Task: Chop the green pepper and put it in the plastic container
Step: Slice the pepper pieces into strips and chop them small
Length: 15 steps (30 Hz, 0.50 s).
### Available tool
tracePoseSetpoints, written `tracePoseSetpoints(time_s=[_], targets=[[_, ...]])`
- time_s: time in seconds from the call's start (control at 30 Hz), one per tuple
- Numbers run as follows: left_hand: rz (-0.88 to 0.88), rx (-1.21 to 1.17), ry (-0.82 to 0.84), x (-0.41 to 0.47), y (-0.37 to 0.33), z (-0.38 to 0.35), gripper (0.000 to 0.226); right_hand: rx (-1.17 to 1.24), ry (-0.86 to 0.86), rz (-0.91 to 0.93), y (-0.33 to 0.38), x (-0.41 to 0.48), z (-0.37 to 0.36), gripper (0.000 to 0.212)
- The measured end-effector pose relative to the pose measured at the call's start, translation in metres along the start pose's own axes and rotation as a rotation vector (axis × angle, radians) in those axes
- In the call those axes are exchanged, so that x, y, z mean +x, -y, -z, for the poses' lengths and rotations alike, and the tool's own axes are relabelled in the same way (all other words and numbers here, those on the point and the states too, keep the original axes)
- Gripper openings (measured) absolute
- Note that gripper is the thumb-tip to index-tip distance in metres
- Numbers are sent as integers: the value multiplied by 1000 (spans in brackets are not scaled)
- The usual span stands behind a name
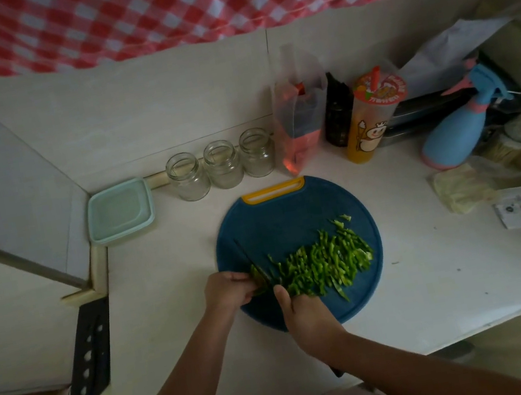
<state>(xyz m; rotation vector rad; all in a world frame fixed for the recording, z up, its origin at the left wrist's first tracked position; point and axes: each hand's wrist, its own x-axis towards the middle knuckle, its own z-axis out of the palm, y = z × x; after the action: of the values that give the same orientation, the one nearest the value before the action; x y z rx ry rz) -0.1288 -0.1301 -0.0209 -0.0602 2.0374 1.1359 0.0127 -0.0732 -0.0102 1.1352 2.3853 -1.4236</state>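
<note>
A round blue cutting board with a yellow handle lies on the white counter. A pile of chopped green pepper strips covers its right half. My left hand pinches a last uncut piece of pepper at the pile's left end. My right hand grips the handle of a dark knife, whose blade rests across that piece, tip pointing away from me. A pale green plastic container with its lid on sits in the far left corner of the counter.
Three empty glass jars stand behind the board. Further right are a plastic bag, a dark bottle, an orange drink cup and a blue spray bottle. Wrappers clutter the right side. A dark bracket is at the left edge.
</note>
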Motion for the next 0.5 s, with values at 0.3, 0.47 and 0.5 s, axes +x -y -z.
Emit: tracePoseSetpoints(time_s=[0.3, 0.47, 0.5], targets=[[-26, 70, -13, 3, 1, 0, 20, -185, 136, -4, 10, 11, 6, 72], [-44, 110, -25, 5, 2, -1, 12, -137, 142, -101, 32, 21, 5, 61], [-43, 105, -25, 5, 2, -1, 11, -126, 141, -128, 38, 25, 5, 57]])
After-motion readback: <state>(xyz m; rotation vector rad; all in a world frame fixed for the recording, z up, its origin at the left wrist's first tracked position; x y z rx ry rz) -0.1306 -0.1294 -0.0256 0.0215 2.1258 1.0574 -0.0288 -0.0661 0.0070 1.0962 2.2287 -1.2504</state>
